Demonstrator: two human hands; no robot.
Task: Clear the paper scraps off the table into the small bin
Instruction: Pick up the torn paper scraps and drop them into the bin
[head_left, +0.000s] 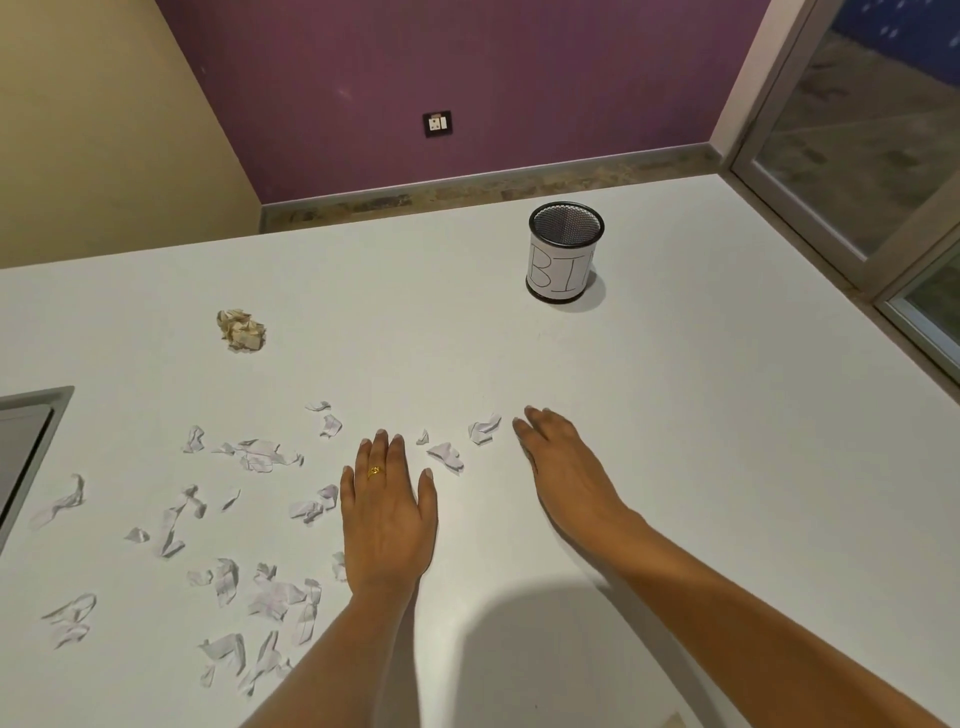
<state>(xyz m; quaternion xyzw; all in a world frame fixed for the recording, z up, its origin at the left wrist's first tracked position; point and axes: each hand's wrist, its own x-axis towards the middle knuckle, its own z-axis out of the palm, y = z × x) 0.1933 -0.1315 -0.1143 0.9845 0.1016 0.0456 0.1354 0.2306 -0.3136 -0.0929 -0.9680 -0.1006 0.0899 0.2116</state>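
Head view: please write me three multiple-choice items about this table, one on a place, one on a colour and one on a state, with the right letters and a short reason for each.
1. Where does the small bin stand on the table?
A. On the far side, beyond the right grip
B. At the near left edge
C. Between the two grips

2. What colour is the crumpled paper ball?
A. Blue
B. Tan
C. Black

3. In what state is the left grip?
A. Pinching a scrap
B. Closed in a fist
C. Flat on the table, fingers straight, holding nothing

Answers:
1 A: the bin stands far up the table, past the right fingertips.
2 B: the ball is tan, unlike the white scraps.
3 C: its fingers lie straight on the bare top.
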